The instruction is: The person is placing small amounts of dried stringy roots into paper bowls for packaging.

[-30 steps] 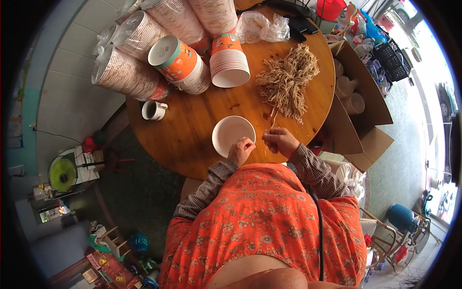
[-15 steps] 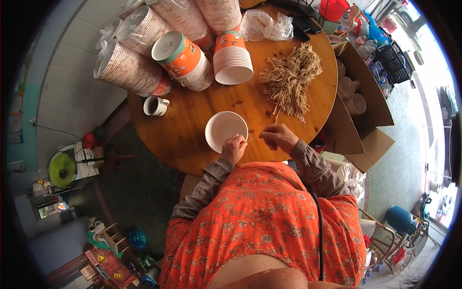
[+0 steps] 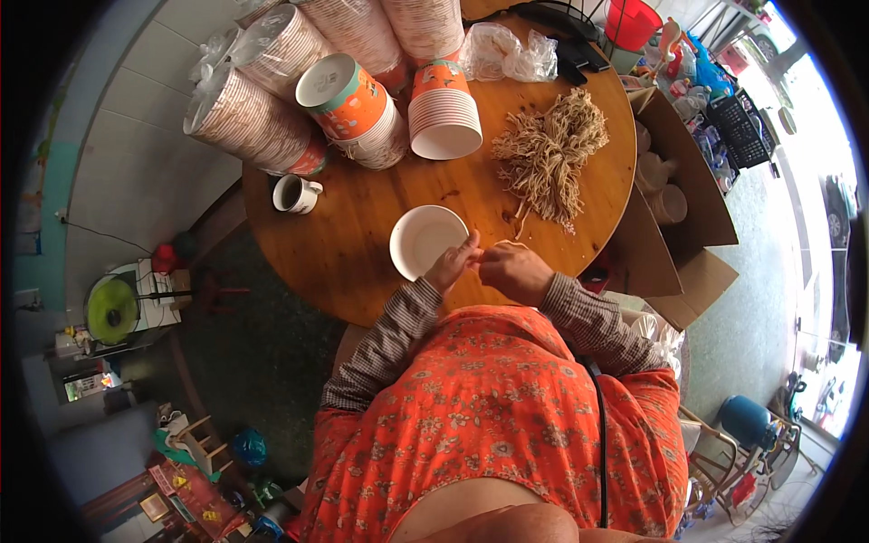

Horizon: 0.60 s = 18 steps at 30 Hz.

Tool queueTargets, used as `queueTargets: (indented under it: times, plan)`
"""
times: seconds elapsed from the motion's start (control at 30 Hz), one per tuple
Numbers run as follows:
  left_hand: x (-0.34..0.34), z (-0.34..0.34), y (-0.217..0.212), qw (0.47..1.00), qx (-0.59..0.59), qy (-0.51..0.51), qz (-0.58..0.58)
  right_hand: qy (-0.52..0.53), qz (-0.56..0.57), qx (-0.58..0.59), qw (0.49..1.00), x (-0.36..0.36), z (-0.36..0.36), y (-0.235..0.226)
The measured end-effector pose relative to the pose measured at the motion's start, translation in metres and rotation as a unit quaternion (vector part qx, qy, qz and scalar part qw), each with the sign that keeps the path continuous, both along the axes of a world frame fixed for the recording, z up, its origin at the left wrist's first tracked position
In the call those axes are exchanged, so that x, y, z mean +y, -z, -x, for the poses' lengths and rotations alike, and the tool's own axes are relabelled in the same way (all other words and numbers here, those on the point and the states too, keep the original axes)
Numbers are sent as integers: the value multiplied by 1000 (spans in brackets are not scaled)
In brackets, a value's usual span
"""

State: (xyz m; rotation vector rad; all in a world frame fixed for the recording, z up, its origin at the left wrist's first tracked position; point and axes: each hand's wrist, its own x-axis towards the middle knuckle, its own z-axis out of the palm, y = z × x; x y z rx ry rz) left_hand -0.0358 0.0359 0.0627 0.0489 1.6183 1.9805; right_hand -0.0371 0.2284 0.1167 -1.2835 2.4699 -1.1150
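Note:
A white paper bowl (image 3: 424, 239) rests on the round wooden table (image 3: 362, 244) just in front of me. My left hand (image 3: 450, 267) grips the bowl's near rim with its fingertips. My right hand (image 3: 512, 270) sits right beside it, fingers pinched together at the same spot on the rim; a thin tan string seems to run from it, though what it pinches is too small to tell. A heap of tan strings (image 3: 549, 156) lies on the table beyond my right hand.
Stacks of paper bowls (image 3: 442, 113) and bagged stacks (image 3: 258, 122) lie at the table's far side. A small mug (image 3: 293, 194) stands to the left. An open cardboard box (image 3: 679, 204) with cups is at the right. A crumpled plastic bag (image 3: 507, 52) lies at the back.
The bowl has shifted a little left and toward me. Both hands have come together at its near rim.

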Motion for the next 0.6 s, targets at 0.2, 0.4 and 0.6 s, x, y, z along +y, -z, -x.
queueTargets:
  times: [0.2, 0.4, 0.6]
  plan:
    - [5, 6, -41, 989, -31, -131, -69, -41, -136, 55, 988, -14, -24, 33]
    - [-7, 0, -76, 957, 212, -170, 99, 194, 172, -231, 938, -14, -15, -2]
    - [3, -20, -74, 861, 412, -140, 262, 210, 249, -507, 798, -32, 12, -33]
